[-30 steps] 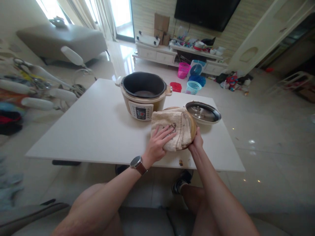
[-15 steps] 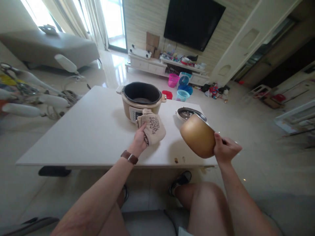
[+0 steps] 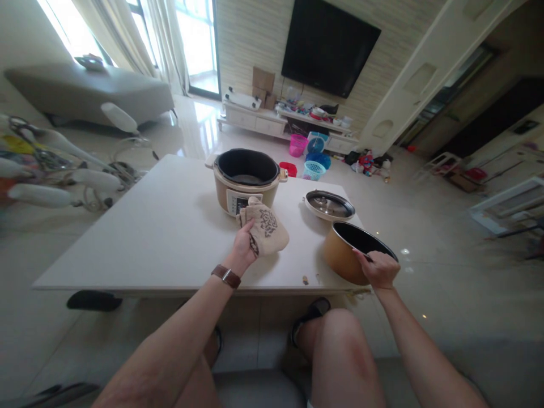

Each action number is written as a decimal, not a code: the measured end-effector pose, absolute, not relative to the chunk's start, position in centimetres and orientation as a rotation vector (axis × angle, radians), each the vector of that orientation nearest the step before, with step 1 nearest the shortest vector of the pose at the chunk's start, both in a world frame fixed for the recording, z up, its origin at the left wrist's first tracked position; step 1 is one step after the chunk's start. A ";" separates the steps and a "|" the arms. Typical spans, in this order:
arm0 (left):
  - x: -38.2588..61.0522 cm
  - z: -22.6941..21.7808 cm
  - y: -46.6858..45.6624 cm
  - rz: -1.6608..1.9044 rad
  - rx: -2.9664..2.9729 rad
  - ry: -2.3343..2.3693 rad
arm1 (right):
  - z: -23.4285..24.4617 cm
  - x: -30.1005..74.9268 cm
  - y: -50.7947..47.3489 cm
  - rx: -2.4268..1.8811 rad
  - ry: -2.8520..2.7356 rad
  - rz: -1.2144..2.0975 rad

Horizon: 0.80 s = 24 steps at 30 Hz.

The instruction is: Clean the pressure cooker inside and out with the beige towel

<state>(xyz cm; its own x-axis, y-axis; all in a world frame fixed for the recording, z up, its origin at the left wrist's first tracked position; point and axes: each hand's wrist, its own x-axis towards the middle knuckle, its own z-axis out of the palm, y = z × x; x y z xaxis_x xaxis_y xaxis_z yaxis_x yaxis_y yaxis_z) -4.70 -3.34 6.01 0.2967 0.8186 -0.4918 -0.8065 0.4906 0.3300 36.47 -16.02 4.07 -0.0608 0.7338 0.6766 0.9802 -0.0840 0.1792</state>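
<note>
My left hand [image 3: 245, 243] is closed on a folded beige cloth [image 3: 272, 235] with a dark printed pattern, held just in front of the cooker. That electric cooker [image 3: 221, 190] stands on the white table with its dark interior facing up; the cloth covers part of its control panel. At the right front, my right hand [image 3: 380, 267] grips the rim of a gold inner pot [image 3: 340, 258] with a dark inside. The pot is slightly tilted, low at the table's right edge; whether its base touches the tabletop I cannot tell. Behind it lies the cooker lid [image 3: 329, 205], underside up.
The white table [image 3: 140, 226] has two small bits [image 3: 305, 280] near its front edge. Beyond are a pink basket [image 3: 297, 145], a light blue basket [image 3: 314, 170], and a TV cabinet [image 3: 255, 120]. White-padded metal equipment [image 3: 42, 195] stands left of the table.
My right hand has lowered the gold pot and turned it from its side to nearly upright, uncovering the lid behind. My left hand and the cloth stay about where they were.
</note>
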 end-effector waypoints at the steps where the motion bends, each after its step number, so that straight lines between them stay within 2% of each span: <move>1: -4.7 6.0 -3.3 1.076 0.022 0.668 | 3.7 36.5 -15.9 -1.842 -1.836 -0.935; 11: -4.5 5.4 -3.5 1.042 0.049 0.658 | 0.7 35.8 -17.5 -1.816 -1.913 -0.944; 19: -3.5 5.7 -3.7 0.964 0.041 0.601 | -2.5 35.5 -19.6 -1.842 -1.978 -0.759; 24: -4.0 6.2 -3.8 0.940 0.044 0.554 | 0.2 33.3 -19.4 -1.801 -1.902 -0.564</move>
<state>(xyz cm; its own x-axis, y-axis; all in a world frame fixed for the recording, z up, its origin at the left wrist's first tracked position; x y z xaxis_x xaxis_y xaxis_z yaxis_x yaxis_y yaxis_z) -4.00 -3.80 6.16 0.4614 0.7752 -0.4315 -0.7534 0.5992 0.2709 33.34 -19.44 0.18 -0.0390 0.8105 0.5844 0.9981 0.0598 -0.0163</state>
